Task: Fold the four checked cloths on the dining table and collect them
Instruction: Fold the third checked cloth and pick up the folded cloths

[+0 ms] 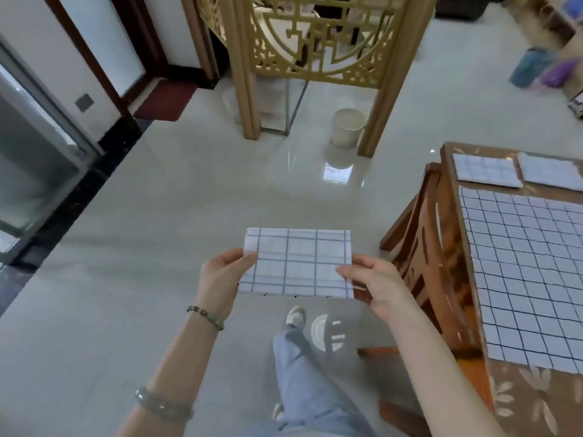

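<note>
While between hands (220, 279) (378, 287), folded cloth (299, 263) (midair).

Open floor (157, 216) lies under and ahead of the left hand (220, 279) and right hand (378, 285), which pinch a folded cloth (299, 263) in free air. To the right, a wooden chair (422, 247) stands between them and the surface (530, 402), close against its edge. A spread cloth (530, 272) covers the surface's near part. A folded square (485, 170) and a second folded square (552, 173) fill the far corner, leaving a narrow bare strip between. Far ahead stand a lattice screen (315, 36) and a pale bin (347, 127).
</note>
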`<state>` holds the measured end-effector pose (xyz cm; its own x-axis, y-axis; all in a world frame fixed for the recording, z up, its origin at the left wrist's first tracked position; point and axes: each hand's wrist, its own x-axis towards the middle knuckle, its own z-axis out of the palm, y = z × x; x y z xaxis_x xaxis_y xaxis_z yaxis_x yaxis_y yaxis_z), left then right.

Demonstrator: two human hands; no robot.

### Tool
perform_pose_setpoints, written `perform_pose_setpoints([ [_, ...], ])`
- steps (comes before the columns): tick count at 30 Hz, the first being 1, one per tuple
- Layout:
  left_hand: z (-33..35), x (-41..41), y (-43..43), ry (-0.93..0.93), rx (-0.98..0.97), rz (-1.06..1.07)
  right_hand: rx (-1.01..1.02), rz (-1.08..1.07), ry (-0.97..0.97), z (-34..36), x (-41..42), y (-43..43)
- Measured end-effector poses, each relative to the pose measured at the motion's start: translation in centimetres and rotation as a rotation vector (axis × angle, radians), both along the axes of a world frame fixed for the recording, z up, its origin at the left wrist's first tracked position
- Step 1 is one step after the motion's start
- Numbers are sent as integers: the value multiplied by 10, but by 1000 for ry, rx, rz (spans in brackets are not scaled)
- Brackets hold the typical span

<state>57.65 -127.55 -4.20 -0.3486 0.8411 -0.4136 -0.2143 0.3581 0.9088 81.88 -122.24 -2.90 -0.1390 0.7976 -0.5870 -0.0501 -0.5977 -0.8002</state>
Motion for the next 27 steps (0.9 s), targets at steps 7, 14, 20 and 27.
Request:
perform_pose_setpoints([
  [7,-9,-24,143,-16,-13,-164,14,-177,19,-2,-19,105],
  [14,-1,-40,279,-25,4,-332,9,-303,28,16,-33,200],
  [20,-5,-21,382,-64,-42,-474,8,-462,-12,19,-24,261],
  [27,-5,-2,527,-91,-67,-692,11,-684,-26,14,-28,347],
])
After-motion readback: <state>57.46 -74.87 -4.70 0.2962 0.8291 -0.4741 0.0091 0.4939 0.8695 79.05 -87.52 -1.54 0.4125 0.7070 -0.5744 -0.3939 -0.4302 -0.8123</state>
